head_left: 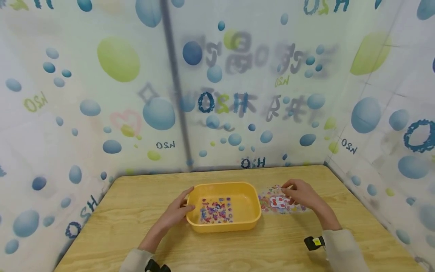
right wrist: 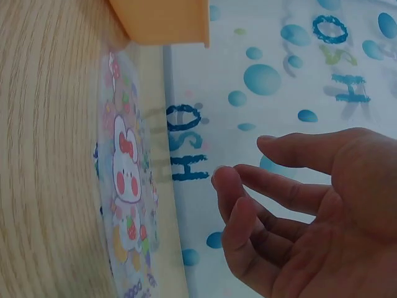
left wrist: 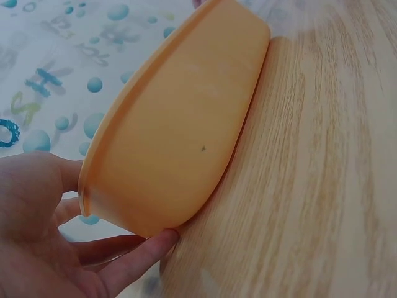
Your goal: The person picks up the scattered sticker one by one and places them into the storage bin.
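Now left hand (head_left: 176, 213) grasps the yellow tub (head_left: 253, 217); right hand (head_left: 300, 194), fingers relaxed, hovers over sticker sheet (head_left: 276, 204).

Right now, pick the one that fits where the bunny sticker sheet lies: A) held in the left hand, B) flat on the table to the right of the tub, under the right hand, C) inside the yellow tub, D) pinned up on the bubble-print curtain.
B: the bunny sticker sheet lies flat on the table beside the yellow tub, with the right hand over it.
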Demonstrator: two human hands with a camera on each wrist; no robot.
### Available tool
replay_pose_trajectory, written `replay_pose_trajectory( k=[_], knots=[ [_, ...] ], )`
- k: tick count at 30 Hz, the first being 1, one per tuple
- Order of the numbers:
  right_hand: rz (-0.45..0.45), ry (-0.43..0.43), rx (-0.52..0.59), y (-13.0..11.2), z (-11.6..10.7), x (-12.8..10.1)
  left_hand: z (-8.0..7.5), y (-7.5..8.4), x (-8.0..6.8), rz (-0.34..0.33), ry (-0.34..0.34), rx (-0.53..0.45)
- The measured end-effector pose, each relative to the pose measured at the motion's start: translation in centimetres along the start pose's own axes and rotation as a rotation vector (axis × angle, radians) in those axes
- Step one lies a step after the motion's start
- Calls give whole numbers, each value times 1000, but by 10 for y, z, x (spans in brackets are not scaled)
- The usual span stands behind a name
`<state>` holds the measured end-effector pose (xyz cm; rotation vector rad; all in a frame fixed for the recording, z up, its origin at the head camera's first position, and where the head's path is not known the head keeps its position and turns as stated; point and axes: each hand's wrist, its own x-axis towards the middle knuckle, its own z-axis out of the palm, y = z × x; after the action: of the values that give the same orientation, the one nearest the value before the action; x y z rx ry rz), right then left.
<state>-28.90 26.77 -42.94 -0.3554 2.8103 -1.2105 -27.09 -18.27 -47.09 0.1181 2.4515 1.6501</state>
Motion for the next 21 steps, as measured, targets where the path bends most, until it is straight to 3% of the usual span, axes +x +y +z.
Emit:
replay_pose_trajectory(
  k=[9, 21],
  knots=[
    [35, 5, 17, 19, -4, -2, -1, -4, -2, 28, -12, 3],
    [103, 113, -134, 29, -8, -3, 0, -3, 0, 21, -11, -3]
  ],
)
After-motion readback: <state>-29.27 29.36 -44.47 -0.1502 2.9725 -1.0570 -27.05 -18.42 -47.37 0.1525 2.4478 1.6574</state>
